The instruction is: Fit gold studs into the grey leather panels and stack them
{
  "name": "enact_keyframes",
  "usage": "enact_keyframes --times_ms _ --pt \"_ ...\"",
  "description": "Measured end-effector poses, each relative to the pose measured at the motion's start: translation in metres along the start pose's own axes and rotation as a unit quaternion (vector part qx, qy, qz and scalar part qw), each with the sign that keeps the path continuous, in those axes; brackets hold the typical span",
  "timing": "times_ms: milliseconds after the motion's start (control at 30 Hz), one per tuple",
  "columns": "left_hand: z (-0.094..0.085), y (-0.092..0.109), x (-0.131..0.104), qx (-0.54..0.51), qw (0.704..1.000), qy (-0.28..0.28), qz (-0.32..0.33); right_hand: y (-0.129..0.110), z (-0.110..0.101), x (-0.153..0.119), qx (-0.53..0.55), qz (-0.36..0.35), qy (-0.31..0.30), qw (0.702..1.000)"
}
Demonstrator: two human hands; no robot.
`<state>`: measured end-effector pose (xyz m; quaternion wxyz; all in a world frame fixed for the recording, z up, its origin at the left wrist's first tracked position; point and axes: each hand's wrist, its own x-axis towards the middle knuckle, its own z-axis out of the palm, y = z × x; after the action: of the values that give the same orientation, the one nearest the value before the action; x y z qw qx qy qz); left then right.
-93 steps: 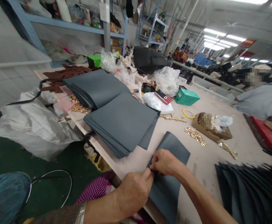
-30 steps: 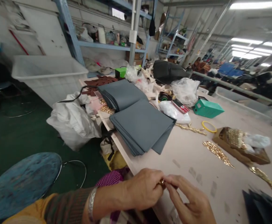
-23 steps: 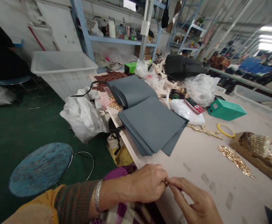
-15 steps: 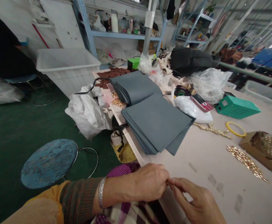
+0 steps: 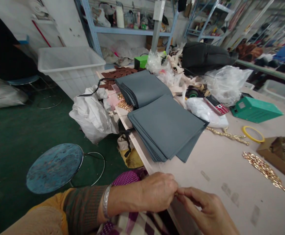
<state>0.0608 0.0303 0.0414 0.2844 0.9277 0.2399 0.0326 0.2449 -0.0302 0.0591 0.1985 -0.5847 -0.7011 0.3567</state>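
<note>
My left hand [image 5: 158,192] is closed in a fist just off the table's near edge, a silver bracelet [image 5: 106,201] on its wrist. Meeting it fingertip to fingertip, my right hand [image 5: 206,207] pinches with thumb and forefinger. A small gold-coloured piece [image 5: 176,194] shows between the two hands, mostly covered by fingers; its exact kind is hidden. Beyond my hands lie stacked dark grey sheets [image 5: 166,127], some overhanging the table edge, with a folded pile of similar sheets [image 5: 143,88] behind. A heap of gold chain [image 5: 266,169] rests to the right.
On the table [image 5: 220,156] are a cardboard box [image 5: 274,153] of chain, a yellow tape ring [image 5: 253,134], a green box-shaped device [image 5: 257,109], a calculator [image 5: 217,105] and plastic bags. A blue stool [image 5: 55,168] and white bin [image 5: 71,70] stand left. A dark-clothed person sits far left.
The view has shifted slightly, so the table items appear farther right. Both hands keep nearly the same pose, fingertips together on the small gold-coloured piece.
</note>
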Motion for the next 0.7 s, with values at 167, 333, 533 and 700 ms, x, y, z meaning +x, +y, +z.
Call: enact_keyframes --times_ms 167,333,533,700 --pt "0.001 0.001 0.0 0.003 1.0 -0.012 -0.004 -0.012 0.006 -0.001 -0.013 0.043 0.027 0.999" --pt "0.003 0.002 0.001 0.021 1.0 0.001 0.007 -0.018 0.021 -0.004 -0.042 0.067 0.106 0.991" --pt "0.005 0.0 0.002 0.003 0.999 0.031 -0.007 -0.005 0.036 0.0 -0.056 0.02 0.149 0.987" --pt "0.003 -0.004 -0.005 -0.167 0.975 0.147 0.01 0.007 0.026 -0.001 0.052 0.027 0.184 0.981"
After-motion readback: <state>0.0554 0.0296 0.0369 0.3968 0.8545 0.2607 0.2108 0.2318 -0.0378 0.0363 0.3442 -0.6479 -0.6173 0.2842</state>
